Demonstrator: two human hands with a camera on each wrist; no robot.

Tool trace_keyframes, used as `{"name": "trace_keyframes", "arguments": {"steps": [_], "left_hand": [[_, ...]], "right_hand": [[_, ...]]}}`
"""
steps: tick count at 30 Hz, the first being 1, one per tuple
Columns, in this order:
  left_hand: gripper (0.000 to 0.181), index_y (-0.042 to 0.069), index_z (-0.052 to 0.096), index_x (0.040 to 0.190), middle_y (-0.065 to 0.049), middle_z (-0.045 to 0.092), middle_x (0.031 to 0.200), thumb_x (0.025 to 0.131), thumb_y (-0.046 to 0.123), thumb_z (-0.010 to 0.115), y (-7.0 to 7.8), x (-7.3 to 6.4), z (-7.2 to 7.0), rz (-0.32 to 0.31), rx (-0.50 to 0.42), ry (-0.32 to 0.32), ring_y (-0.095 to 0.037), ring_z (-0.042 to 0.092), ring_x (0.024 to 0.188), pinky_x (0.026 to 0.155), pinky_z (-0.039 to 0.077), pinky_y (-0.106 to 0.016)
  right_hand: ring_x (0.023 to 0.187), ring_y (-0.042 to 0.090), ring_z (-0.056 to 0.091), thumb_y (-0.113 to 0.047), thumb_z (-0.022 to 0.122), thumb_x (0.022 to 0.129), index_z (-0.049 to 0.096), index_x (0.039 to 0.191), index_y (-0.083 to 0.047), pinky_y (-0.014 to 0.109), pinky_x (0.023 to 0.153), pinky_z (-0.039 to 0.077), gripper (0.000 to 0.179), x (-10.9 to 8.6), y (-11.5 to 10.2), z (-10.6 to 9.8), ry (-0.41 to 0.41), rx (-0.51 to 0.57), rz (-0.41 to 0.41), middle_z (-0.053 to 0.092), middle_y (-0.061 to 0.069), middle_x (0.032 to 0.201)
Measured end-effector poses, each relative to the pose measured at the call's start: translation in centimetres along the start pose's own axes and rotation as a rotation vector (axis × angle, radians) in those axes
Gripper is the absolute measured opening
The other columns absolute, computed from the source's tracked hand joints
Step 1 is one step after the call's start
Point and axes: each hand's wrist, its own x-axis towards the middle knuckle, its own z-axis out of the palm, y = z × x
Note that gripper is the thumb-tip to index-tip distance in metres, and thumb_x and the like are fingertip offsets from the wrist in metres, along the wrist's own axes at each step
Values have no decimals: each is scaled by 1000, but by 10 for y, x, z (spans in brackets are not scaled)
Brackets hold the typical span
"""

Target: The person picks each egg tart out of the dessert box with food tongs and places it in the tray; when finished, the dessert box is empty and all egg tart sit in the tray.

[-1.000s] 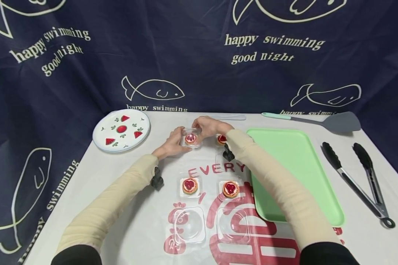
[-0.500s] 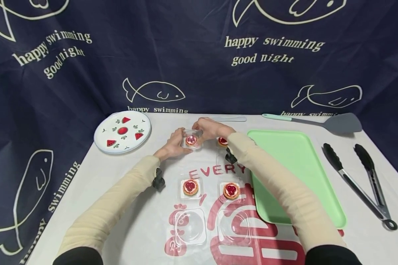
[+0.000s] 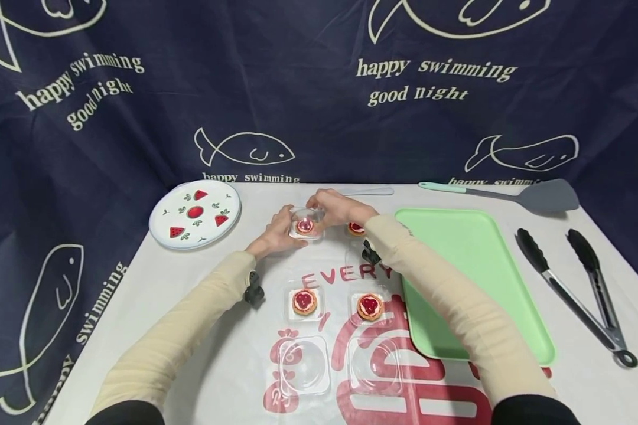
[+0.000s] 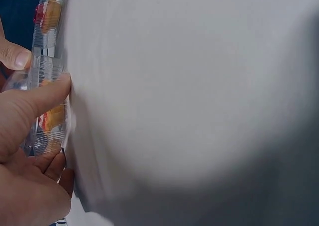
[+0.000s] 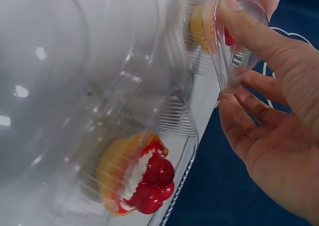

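At the back of the table my left hand (image 3: 277,232) grips the side of a small clear plastic box (image 3: 299,235). Inside it sits a cherry-topped tart (image 3: 305,226). My right hand (image 3: 337,208) reaches over from the other side and pinches the clear domed lid (image 5: 225,81) at its rim, with the thumb on the dome. In the left wrist view, the thumb presses along the box's ridged wall (image 4: 50,64). A second boxed tart (image 3: 355,228) sits just right of the hands, partly behind the right wrist; its cherries show close up in the right wrist view.
Two more tarts (image 3: 304,301) in clear bases stand mid-table, with clear lids (image 3: 304,366) in front of them. A watermelon-patterned plate (image 3: 218,198) is at left. On the right lie a green tray (image 3: 457,265), tongs (image 3: 576,307) and a grey spatula (image 3: 547,196).
Both hands keep their hold on the box and lid at the same place. Only a slight shift of the head view shows.
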Motion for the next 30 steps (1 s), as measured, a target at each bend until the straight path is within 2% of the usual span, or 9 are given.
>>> {"name": "trace_keyframes", "arguments": {"steps": [3, 6, 10, 13, 19, 22, 26, 28, 30], "left_hand": [[89, -8, 28, 145, -25, 26, 152, 76, 14, 80, 0, -1, -1, 9, -3, -8, -42, 28, 135, 114, 23, -58], [94, -8, 26, 145, -28, 29, 148, 73, 12, 82, 0, -4, -4, 58, -10, -37, -44, 29, 134, 115, 22, -56], [103, -10, 18, 148, -34, 20, 151, 73, 15, 84, 2, -9, -13, 120, -25, -70, -47, 19, 141, 119, 13, -55], [108, -9, 11, 151, -32, 19, 153, 75, 20, 83, 4, -14, -21, 150, -6, -50, -46, 17, 142, 119, 13, -57], [90, -3, 30, 147, -21, 40, 143, 77, 20, 82, 6, -16, -30, 263, 106, 55, -37, 34, 133, 109, 29, -56], [86, 0, 36, 145, -18, 46, 138, 76, 23, 83, 5, -17, -30, 297, 155, 105, -34, 38, 130, 103, 35, -54], [84, 1, 39, 143, -16, 49, 135, 76, 26, 83, 6, -20, -29, 371, 231, 198, -32, 40, 128, 97, 39, -50], [83, 1, 39, 143, -16, 49, 134, 77, 26, 83, 9, -22, -29, 419, 270, 255, -31, 40, 127, 95, 40, -48], [83, 0, 38, 143, -17, 48, 135, 77, 25, 82, 12, -24, -28, 466, 315, 309, -32, 41, 127, 94, 41, -47]], "right_hand": [[114, 30, 56, -21, 88, 72, 60, 126, 2, 38, 99, 47, 65, -2, 1, 1, 1, 16, 7, 61, 17, 122], [113, 30, 57, -22, 88, 71, 60, 124, 0, 38, 98, 48, 63, -5, 2, 2, 12, 35, -10, 61, 16, 120], [113, 30, 57, -22, 87, 72, 59, 125, 0, 39, 97, 48, 64, -10, 4, 0, 36, 49, -45, 61, 15, 122], [112, 29, 57, -21, 87, 73, 58, 127, 1, 40, 96, 49, 65, -14, 5, -2, 66, 51, -80, 61, 14, 123], [110, 30, 57, -21, 87, 73, 57, 127, 3, 39, 94, 50, 66, -20, 4, -4, 125, 59, -147, 60, 16, 124], [115, 30, 56, -23, 80, 81, 54, 133, 2, 40, 96, 50, 64, -25, 5, -5, 109, 127, -135, 57, 17, 130], [123, 29, 55, -31, 55, 100, 53, 137, 1, 42, 103, 47, 49, -33, 8, -10, 96, 279, -50, 56, 17, 137], [124, 30, 55, -36, 39, 106, 53, 135, 4, 42, 105, 45, 52, -36, 9, -11, 88, 408, 10, 58, 19, 134], [121, 32, 58, -42, 25, 107, 55, 132, 6, 42, 104, 46, 62, -39, 9, -11, 57, 557, 65, 60, 23, 130]]}}
